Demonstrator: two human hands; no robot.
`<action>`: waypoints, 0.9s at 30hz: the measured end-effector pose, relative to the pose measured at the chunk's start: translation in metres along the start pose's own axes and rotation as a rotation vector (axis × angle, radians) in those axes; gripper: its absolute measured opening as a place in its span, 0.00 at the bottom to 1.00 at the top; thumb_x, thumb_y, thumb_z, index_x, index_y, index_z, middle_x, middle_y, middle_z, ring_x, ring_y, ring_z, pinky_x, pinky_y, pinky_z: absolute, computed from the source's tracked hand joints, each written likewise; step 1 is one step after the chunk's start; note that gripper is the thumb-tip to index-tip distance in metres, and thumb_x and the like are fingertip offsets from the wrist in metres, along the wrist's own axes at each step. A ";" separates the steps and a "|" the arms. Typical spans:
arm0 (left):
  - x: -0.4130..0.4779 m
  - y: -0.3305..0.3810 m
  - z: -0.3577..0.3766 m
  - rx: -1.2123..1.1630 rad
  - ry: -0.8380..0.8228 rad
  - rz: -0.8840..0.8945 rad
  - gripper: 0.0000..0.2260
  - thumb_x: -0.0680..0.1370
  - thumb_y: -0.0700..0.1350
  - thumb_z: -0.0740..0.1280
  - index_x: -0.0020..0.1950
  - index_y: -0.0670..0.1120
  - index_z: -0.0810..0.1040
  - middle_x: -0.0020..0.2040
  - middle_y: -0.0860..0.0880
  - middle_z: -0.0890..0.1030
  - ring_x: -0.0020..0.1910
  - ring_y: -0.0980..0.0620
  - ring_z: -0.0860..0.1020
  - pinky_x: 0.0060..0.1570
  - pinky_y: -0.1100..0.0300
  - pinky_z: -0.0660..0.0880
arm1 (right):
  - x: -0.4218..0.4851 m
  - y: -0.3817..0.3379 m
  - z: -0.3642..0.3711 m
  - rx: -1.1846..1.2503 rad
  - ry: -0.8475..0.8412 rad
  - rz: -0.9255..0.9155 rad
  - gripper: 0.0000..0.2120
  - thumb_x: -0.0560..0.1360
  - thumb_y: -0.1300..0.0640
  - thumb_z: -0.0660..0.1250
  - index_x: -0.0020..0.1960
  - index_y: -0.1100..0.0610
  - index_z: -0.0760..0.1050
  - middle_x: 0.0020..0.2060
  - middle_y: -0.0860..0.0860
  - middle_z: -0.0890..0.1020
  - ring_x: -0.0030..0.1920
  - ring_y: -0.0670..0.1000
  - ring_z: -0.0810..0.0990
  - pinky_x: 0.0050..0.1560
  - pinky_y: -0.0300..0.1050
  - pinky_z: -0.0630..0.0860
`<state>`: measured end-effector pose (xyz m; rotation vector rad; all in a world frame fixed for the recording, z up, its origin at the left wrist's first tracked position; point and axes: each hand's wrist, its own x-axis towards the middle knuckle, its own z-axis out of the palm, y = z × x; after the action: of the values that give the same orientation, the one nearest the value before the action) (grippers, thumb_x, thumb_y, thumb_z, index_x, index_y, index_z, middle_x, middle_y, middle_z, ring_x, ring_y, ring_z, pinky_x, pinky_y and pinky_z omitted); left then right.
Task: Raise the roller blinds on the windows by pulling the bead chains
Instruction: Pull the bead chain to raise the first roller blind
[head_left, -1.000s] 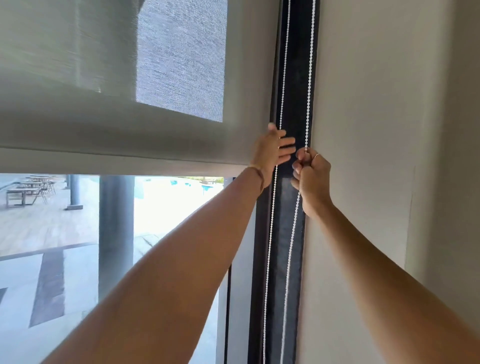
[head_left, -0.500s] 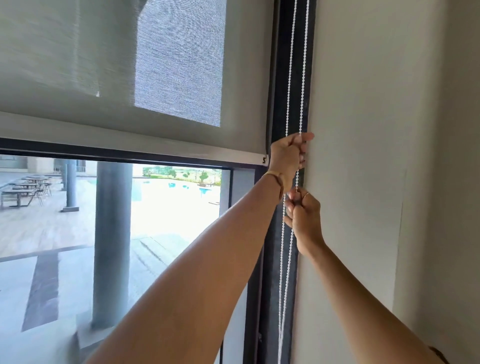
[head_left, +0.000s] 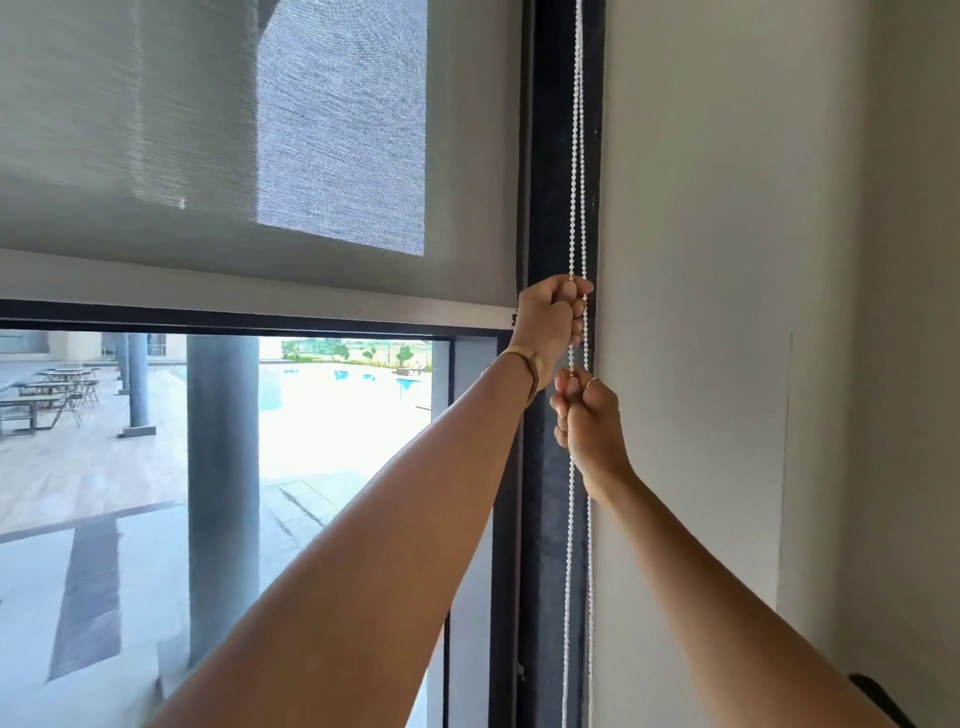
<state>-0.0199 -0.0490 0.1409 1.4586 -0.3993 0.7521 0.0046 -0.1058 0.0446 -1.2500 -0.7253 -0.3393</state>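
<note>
Bead chain (head_left: 578, 156), two white strands, hangs along the dark window frame (head_left: 545, 156). Your left hand (head_left: 548, 325) is fisted around it, directly above your right hand (head_left: 589, 415), also closed on it. Grey roller blind (head_left: 208, 130) covers the window's upper part.

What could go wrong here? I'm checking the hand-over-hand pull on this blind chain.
Both fists, left hand above right hand, grip one strand of the bead chain. The free strand runs right beside the fingers and could get caught too, stalling the roller blind. The beads may also slip through the fists.
</note>
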 end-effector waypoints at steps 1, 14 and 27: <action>-0.001 -0.001 -0.002 0.026 0.000 0.005 0.13 0.81 0.35 0.51 0.45 0.41 0.74 0.32 0.48 0.69 0.29 0.53 0.67 0.32 0.61 0.69 | 0.002 0.000 -0.001 -0.019 -0.015 0.000 0.17 0.80 0.65 0.48 0.36 0.55 0.68 0.29 0.50 0.66 0.21 0.42 0.60 0.21 0.32 0.57; 0.005 -0.046 -0.030 0.234 0.173 -0.079 0.06 0.77 0.37 0.64 0.51 0.38 0.79 0.41 0.44 0.81 0.35 0.53 0.79 0.41 0.62 0.79 | 0.016 0.028 -0.003 -0.285 -0.163 0.094 0.13 0.82 0.57 0.53 0.43 0.53 0.73 0.34 0.50 0.81 0.34 0.47 0.78 0.34 0.39 0.71; -0.003 -0.099 -0.037 0.354 0.227 -0.250 0.06 0.72 0.32 0.68 0.42 0.42 0.79 0.46 0.37 0.84 0.44 0.41 0.84 0.46 0.48 0.82 | 0.014 0.079 -0.037 -0.452 -0.246 0.256 0.08 0.80 0.63 0.55 0.50 0.59 0.73 0.50 0.58 0.82 0.41 0.44 0.80 0.30 0.24 0.71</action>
<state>0.0369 -0.0086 0.0618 1.6914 0.0963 0.8010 0.0739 -0.1151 -0.0092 -1.8162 -0.7067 -0.1408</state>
